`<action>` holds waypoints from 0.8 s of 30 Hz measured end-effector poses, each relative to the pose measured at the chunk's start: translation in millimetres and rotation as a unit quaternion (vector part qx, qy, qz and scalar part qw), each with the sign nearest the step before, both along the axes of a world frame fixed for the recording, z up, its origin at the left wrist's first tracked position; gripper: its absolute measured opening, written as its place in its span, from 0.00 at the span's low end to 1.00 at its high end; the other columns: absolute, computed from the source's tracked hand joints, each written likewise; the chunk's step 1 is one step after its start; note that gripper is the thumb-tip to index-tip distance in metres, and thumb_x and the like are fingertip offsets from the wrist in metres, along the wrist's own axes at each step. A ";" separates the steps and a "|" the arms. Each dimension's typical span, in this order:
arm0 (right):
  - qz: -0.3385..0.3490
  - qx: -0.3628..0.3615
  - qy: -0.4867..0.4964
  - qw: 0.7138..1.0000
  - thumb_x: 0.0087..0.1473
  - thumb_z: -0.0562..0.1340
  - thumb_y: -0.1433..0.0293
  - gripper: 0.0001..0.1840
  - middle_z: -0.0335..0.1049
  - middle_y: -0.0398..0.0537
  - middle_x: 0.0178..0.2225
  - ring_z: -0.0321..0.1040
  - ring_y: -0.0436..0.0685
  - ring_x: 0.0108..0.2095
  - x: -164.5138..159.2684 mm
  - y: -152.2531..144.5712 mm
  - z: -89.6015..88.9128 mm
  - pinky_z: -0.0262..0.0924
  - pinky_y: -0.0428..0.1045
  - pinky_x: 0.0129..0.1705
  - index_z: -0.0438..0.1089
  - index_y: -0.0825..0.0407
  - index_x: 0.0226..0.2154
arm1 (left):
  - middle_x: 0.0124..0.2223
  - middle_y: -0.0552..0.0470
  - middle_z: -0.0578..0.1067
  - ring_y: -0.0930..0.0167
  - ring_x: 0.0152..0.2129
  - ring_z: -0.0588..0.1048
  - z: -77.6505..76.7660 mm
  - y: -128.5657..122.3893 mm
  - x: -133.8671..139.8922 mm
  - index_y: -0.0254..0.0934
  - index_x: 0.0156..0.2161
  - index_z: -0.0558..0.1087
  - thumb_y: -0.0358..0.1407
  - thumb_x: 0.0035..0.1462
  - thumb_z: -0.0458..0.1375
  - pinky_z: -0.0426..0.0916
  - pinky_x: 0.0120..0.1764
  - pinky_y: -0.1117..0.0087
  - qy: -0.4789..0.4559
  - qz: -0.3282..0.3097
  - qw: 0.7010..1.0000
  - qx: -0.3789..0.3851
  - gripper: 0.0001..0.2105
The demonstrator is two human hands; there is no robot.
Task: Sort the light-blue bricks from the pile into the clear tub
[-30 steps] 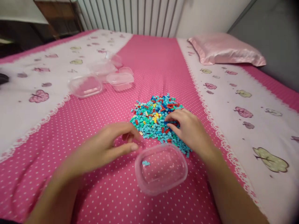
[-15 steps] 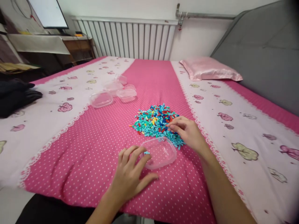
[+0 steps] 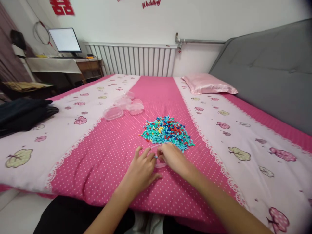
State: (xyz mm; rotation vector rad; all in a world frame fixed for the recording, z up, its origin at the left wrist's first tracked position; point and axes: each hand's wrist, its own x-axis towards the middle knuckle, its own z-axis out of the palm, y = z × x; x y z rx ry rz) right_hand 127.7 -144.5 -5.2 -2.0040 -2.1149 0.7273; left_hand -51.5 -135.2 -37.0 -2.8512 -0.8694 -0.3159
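Containing blue brick [image 3: 155,157]: clear tub [image 3: 161,165] under right hand [image 3: 172,156].

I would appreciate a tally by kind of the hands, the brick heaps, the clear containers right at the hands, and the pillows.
Hands: 2, the left hand and the right hand
Brick heap: 1
Clear container: 1
Pillow: 1
Total: 5
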 end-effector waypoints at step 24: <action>0.053 -0.013 -0.207 0.977 0.65 0.65 0.59 0.21 0.71 0.54 0.56 0.73 0.61 0.51 -14.1 3.4 -3.9 0.71 0.61 0.52 0.70 0.51 0.57 | 0.57 0.44 0.74 0.62 0.52 0.76 5.0 -7.5 20.0 0.36 0.58 0.72 0.43 0.68 0.61 0.75 0.53 0.53 0.128 0.027 0.991 -0.005 0.18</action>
